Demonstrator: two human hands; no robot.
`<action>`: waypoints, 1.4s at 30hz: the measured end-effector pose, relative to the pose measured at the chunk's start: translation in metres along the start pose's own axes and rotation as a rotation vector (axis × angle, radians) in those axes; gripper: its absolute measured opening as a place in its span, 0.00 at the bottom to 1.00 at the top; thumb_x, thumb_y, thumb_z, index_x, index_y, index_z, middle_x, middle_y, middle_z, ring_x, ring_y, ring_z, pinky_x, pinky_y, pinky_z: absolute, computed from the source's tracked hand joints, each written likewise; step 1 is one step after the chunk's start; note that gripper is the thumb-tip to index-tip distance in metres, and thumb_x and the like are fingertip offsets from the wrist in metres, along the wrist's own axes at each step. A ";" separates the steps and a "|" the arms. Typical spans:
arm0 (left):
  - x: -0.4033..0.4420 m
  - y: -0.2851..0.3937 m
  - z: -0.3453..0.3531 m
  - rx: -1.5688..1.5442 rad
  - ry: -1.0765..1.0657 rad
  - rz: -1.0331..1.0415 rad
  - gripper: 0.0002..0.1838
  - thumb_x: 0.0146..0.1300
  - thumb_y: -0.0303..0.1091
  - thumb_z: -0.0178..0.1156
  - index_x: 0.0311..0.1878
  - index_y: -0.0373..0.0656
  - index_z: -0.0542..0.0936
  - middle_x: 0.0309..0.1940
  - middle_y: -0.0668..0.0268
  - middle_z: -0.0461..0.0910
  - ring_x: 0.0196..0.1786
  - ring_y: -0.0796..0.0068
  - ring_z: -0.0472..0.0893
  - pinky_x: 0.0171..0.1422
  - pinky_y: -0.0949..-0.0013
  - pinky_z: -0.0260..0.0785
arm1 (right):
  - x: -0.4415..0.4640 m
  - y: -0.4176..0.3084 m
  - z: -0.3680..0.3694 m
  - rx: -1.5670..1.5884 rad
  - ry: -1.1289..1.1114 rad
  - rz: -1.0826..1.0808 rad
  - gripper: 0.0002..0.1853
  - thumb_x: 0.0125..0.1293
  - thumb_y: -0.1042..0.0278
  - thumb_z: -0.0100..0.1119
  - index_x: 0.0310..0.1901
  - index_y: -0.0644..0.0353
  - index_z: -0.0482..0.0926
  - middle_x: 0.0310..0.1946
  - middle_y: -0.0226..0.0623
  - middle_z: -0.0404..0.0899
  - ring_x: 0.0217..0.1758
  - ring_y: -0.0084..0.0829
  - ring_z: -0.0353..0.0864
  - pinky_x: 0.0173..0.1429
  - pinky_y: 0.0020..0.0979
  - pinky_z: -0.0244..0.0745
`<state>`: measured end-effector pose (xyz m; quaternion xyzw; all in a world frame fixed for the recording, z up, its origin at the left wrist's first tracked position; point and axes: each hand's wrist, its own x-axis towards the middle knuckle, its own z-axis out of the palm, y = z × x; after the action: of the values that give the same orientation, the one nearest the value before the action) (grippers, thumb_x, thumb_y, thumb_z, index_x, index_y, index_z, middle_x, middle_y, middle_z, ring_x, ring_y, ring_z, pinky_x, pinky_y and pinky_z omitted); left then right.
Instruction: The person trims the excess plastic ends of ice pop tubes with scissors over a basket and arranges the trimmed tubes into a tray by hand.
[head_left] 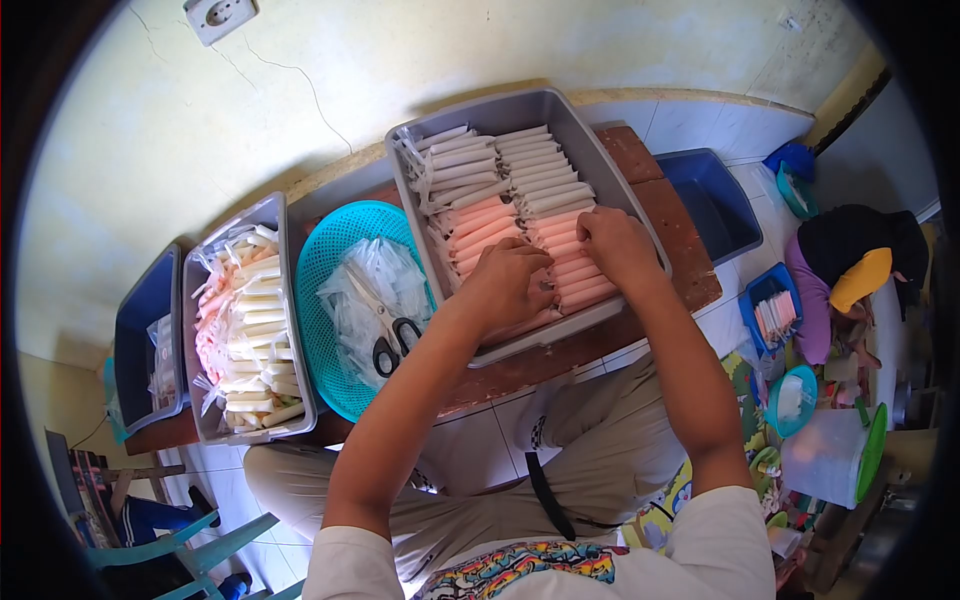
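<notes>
Pink plastic-wrapped sticks [575, 268] are lying in two columns beneath the left hand [505, 272] and the right hand [618, 242], inside a grey tray [584, 150]; the left fingers are bending down over the near part of the pink rows, while the right fingers are curling at the right-hand column, near the tray's side; whether either set is gripping a stick or merely touching, one cannot tell; beyond the fingertips, white sticks [545, 165] are filling the tray's far part; left of the left fingers, a turquoise basket [322, 240] is holding clear plastic [345, 335] and black-handled scissors [384, 315]; farther left, a second tray [297, 330] is carrying yellowish and pink pieces [258, 335]; a brown tabletop [685, 215] is supporting these; right of the right fingers, a blue tub [705, 205] is standing.
</notes>
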<state>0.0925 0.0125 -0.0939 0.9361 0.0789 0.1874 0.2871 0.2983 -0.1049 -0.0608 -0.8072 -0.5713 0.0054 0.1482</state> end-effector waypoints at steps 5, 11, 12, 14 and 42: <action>-0.003 0.010 -0.004 0.048 -0.028 -0.038 0.28 0.56 0.37 0.80 0.60 0.38 0.88 0.61 0.53 0.88 0.69 0.48 0.81 0.76 0.51 0.73 | 0.000 0.001 0.000 0.054 -0.009 0.004 0.03 0.65 0.71 0.69 0.37 0.59 0.89 0.42 0.46 0.90 0.47 0.52 0.91 0.54 0.51 0.85; -0.003 0.007 -0.002 0.028 -0.030 -0.065 0.25 0.58 0.36 0.78 0.59 0.41 0.89 0.62 0.56 0.88 0.70 0.48 0.80 0.78 0.51 0.72 | 0.001 0.002 0.001 0.062 -0.047 0.029 0.05 0.63 0.69 0.75 0.38 0.59 0.89 0.44 0.45 0.90 0.49 0.52 0.91 0.55 0.50 0.85; -0.003 0.003 0.000 -0.009 -0.027 -0.048 0.24 0.59 0.35 0.78 0.59 0.42 0.89 0.62 0.56 0.88 0.69 0.48 0.80 0.77 0.51 0.72 | 0.001 0.002 0.001 0.060 -0.046 0.028 0.05 0.63 0.69 0.75 0.38 0.59 0.89 0.44 0.45 0.90 0.49 0.52 0.91 0.55 0.50 0.85; -0.001 -0.007 0.006 -0.020 -0.031 -0.013 0.22 0.60 0.32 0.76 0.58 0.41 0.89 0.62 0.55 0.88 0.68 0.48 0.80 0.77 0.52 0.72 | 0.000 0.001 0.000 0.046 -0.043 0.025 0.05 0.62 0.69 0.75 0.38 0.59 0.89 0.43 0.45 0.90 0.49 0.51 0.91 0.55 0.50 0.85; 0.007 0.031 -0.031 -0.142 0.510 -0.081 0.19 0.61 0.12 0.57 0.53 0.38 0.87 0.50 0.53 0.86 0.57 0.47 0.84 0.64 0.49 0.75 | -0.008 -0.051 -0.015 0.205 0.209 -0.031 0.14 0.68 0.64 0.75 0.53 0.56 0.89 0.47 0.42 0.91 0.49 0.48 0.92 0.55 0.46 0.88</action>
<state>0.0876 0.0051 -0.0503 0.8323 0.1725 0.4105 0.3303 0.2509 -0.1001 -0.0351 -0.7751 -0.5617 -0.0226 0.2885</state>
